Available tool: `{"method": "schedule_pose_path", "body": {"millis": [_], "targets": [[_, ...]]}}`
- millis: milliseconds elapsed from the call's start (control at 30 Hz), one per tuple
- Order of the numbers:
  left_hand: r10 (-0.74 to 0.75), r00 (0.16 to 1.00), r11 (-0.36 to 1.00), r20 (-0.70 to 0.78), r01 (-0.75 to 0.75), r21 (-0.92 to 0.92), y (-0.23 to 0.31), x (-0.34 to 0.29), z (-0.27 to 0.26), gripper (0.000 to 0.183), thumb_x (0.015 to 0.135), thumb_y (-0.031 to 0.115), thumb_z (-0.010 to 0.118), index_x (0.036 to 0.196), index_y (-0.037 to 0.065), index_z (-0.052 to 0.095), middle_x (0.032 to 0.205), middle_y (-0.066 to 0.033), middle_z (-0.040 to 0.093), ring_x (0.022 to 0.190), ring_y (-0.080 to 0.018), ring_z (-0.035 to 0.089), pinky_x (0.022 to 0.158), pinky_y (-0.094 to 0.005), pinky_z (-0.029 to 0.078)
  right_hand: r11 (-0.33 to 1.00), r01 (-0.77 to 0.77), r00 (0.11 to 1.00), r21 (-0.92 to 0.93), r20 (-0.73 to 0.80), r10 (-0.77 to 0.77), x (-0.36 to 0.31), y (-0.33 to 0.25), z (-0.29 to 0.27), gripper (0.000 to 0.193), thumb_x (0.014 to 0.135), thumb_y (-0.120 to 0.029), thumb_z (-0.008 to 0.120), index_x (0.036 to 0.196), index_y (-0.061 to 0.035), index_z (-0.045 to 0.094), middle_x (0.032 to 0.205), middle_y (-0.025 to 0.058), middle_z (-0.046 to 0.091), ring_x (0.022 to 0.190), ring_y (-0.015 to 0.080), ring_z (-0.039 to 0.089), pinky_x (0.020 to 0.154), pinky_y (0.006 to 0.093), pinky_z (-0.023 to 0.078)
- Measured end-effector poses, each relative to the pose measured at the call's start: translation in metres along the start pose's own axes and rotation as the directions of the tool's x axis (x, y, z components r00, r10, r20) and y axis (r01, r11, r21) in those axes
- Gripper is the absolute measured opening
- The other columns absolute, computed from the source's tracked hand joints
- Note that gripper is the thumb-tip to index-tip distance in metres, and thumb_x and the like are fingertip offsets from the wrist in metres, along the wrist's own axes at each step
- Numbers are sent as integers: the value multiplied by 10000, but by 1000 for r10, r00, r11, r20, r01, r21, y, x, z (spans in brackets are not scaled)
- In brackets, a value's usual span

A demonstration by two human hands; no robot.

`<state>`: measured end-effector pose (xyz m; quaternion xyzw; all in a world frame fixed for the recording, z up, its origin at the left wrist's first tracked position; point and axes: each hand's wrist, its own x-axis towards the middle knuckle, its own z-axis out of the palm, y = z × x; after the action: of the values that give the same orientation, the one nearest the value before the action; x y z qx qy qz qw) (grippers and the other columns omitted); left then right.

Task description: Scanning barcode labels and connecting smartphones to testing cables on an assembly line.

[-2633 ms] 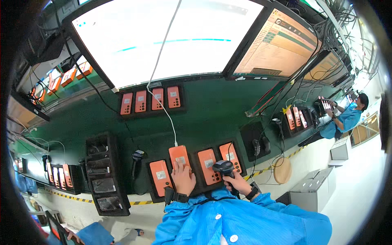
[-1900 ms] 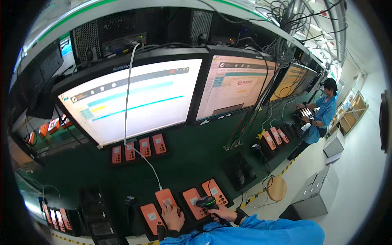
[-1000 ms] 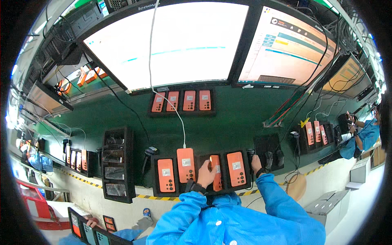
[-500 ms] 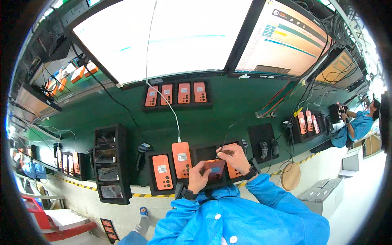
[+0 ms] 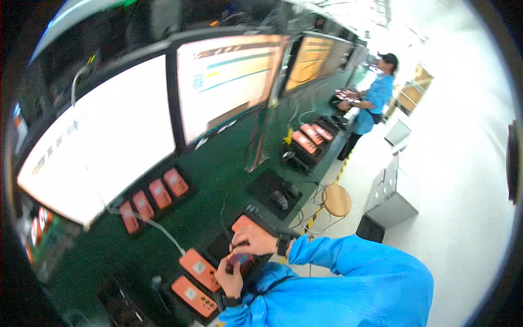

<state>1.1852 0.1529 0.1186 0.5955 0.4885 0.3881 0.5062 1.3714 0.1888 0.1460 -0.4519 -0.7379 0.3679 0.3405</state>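
Observation:
My left hand is closed around the lower left side of a smartphone, screen facing up. Pinched at the phone's top edge is my right hand; blur and the fingers hide what it holds. An orange smartphone lies partly under my right hand. Left of my hands, another orange smartphone has a white cable plugged into its end. Beside it, closer to me, a third orange smartphone lies back up, with a white label and dark camera rings.
A black tray of several orange phones stands before two lit monitors. Right of my hands are a black mat with a mouse, a wooden stool and a grey cabinet. A person in blue works farther along the bench.
My view has swung to the right, so the bench now slants and the person in blue shows more fully. The same phone stays in my left hand, with my right hand at its top edge.

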Motion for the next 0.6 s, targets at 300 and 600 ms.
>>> {"method": "schedule_pose_path", "body": {"millis": [300, 600], "targets": [[-122, 991, 987, -53, 115, -109, -118, 68, -8, 512, 844, 61, 602, 1315, -26, 422, 1253, -225, 512, 1098, -320, 534, 883, -389, 466, 760, -649, 285, 39, -914, 290, -135, 82, 80, 367, 856, -228, 562, 1178, -53, 548, 1025, 144, 590, 934, 308, 552, 807, 397, 459], [47, 922, 998, 384, -63, 28, -70, -24, -15, 297, 856, 44, 603, 1139, -26, 548, 1012, -121, 631, 939, -193, 593, 826, -301, 471, 8, -999, 10, -51, -54, 998, -412, 215, 221, 360, 815, -364, 570, 975, -61, 680, 968, 207, 657, 968, 370, 598, 831, 473, 455]]}}
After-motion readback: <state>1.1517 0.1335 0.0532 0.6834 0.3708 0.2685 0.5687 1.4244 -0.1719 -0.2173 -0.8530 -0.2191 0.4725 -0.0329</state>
